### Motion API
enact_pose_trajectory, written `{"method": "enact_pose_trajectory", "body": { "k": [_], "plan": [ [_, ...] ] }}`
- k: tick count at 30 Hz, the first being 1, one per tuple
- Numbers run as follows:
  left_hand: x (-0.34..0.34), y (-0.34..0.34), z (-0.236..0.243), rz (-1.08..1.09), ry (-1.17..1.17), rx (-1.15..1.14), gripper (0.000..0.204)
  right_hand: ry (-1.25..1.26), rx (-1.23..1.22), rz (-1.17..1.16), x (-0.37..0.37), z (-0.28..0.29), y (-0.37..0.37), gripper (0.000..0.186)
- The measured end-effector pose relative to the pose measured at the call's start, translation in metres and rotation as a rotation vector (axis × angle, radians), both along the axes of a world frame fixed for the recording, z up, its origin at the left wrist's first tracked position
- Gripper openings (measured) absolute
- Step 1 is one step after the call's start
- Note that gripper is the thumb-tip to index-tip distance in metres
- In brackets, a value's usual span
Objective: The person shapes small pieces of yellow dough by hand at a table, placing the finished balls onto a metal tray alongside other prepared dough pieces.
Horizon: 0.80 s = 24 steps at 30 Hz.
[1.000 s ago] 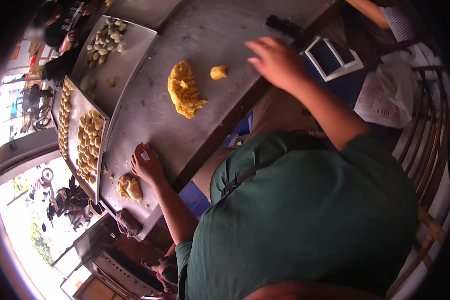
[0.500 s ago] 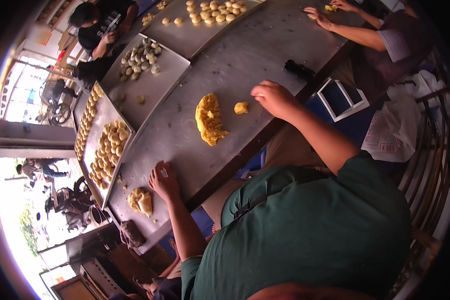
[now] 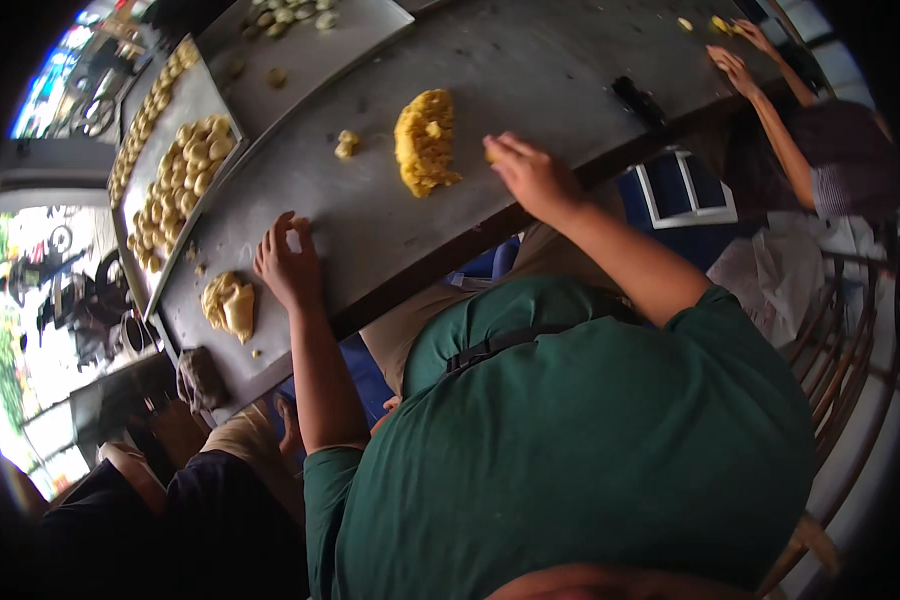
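Observation:
My left hand (image 3: 288,262) rests open on the steel table near its edge, fingers loosely bent and apart, beside a pale, smooth dough lump (image 3: 228,305). My right hand (image 3: 533,180) has its fingers curled over a small yellow piece (image 3: 490,155), mostly hidden at the fingertips. To its left lies a crumbly yellow mound (image 3: 425,142), and left of that sits a small yellow lump (image 3: 347,145).
The steel table (image 3: 330,220) holds trays of round dough pieces (image 3: 185,180) and pale-grey balls (image 3: 290,15). A co-worker's hands (image 3: 735,70) reach onto its far right, near a black object (image 3: 638,100). A dark cloth (image 3: 202,380) lies at the near-left corner.
My right hand has moved onto the spot of the small piece right of the mound. A small lump now appears left of the mound. The view has shifted; another person's legs show lower left.

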<state>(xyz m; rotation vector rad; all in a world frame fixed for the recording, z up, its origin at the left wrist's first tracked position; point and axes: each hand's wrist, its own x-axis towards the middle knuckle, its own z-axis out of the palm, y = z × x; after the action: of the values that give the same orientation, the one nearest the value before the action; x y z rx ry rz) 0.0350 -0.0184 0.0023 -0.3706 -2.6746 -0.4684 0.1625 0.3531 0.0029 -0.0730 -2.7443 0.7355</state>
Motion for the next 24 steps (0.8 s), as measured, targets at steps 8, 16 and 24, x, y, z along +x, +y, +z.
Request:
{"method": "enact_pose_trajectory", "body": {
  "k": [8, 16, 24],
  "plan": [
    [-0.005, -0.005, -0.004, -0.057, 0.064, -0.039, 0.025, 0.122, 0.105, 0.003, -0.056, 0.0, 0.002, 0.038],
    [0.002, 0.003, 0.003, -0.117, 0.1, 0.026, 0.019, 0.219, 0.084, 0.146, -0.005, 0.006, 0.038, 0.038],
    [0.021, -0.013, 0.01, -0.153, 0.05, -0.036, 0.018, 0.193, 0.035, 0.015, -0.064, -0.017, 0.055, 0.044]
  ]
}}
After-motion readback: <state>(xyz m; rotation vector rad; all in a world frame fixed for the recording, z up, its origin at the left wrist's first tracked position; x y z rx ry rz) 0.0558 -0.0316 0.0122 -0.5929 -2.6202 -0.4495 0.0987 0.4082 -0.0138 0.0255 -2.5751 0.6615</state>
